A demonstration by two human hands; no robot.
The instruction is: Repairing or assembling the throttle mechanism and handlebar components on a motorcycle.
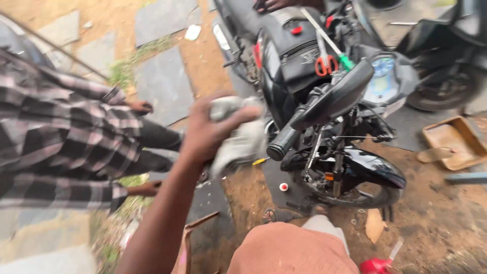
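One hand [205, 129] clutches a crumpled grey-white rag [238, 134], grip closed tight; rag hangs lengthwise downward beside the motorcycle handlebar [286, 139].

Black motorcycle [324, 101], red-handled scissors [326, 63], grey-white rag [238, 137], plaid black-and-white shirt [61, 142], tan tray [454, 142].

Soft, even daylight fills the scene, bright but without hard sun; shadows are faint, pooling only under the motorcycle [324, 122]. A dull sheen runs along its black front fender [375, 170] and the pale instrument panel [381, 81] looks washed out. Motion blur smears the raised left hand [213, 129] and the grey rag [241, 137] it grips, and also the checked shirt [61, 142] of the person at the left. The dirt ground [446, 218] near the lower corners is soft too. The scissors [324, 61] on the seat are fairly crisp.
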